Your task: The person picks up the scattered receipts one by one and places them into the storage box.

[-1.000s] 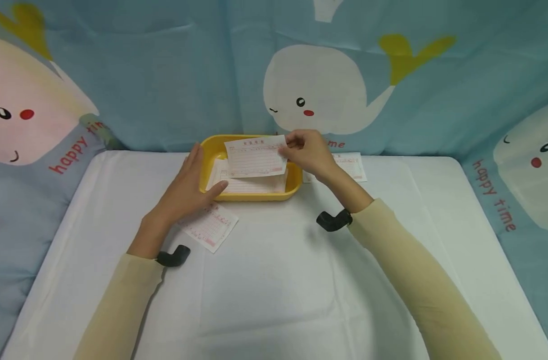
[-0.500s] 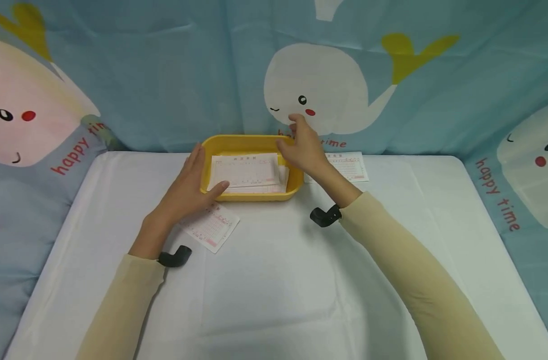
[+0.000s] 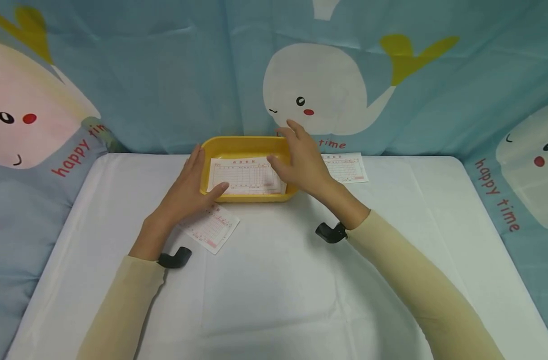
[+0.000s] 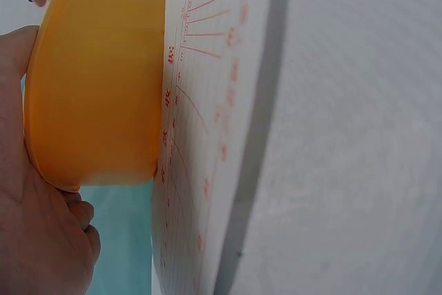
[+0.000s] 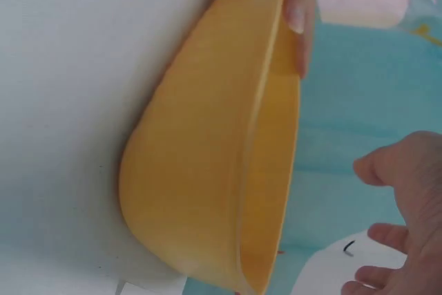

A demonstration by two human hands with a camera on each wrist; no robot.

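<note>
A yellow plastic basket stands at the back of the white table. Slips of printed paper, red-lined forms, lie stacked inside it. My left hand holds the basket's left end, its thumb over the near rim and its fingers along the outer side. Over the basket's right end hovers my right hand, fingers spread and holding nothing. In the right wrist view, that same hand is apart from the rim. Part of the basket's right side is hidden behind it in the head view.
One loose printed form lies on the table below my left hand, partly against the basket. Another form is behind my right wrist. A blue whale-print curtain hangs behind the table.
My right hand has let go of a form, which dropped onto the stack in the basket. That hand rose briefly, then came lower over the basket's right end. The left hand stayed put.
</note>
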